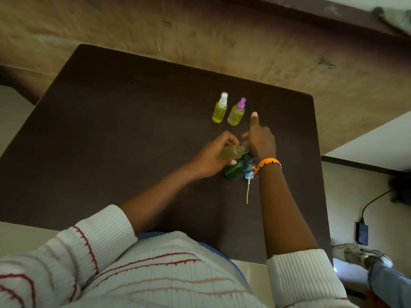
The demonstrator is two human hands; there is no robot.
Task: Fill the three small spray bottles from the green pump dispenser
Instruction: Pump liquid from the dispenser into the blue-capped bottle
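holding tight, my left hand [219, 152] has its fingers curled round the third small bottle [233, 152]. it is tipped on its side, with its long way running left to right and its open neck pointing right, toward the green pump dispenser [236, 168]. the bottle looks partly full of yellow stuff, and it sits just above the green one, touching it or nearly so.

my right hand [261, 141] is on top of the green dispenser, right where the pump head should be. one finger sticks straight out, away from me. the other fingers bend down over the pump, but i cannot tell if they really grip it or just press.

two more small bottles stand up straight on the dark table [133, 130], farther from me. one has a white top [220, 108] and one has a purple top [236, 113]. both look full of yellow and have their tops on, so i think this is the last bottle.

a blue spray cap with its long white tube [248, 187] lies on the table near my right wrist, with the tube pointing back at me. my right hand is nearer to it, so i think that hand should pick it up when the filling is done.
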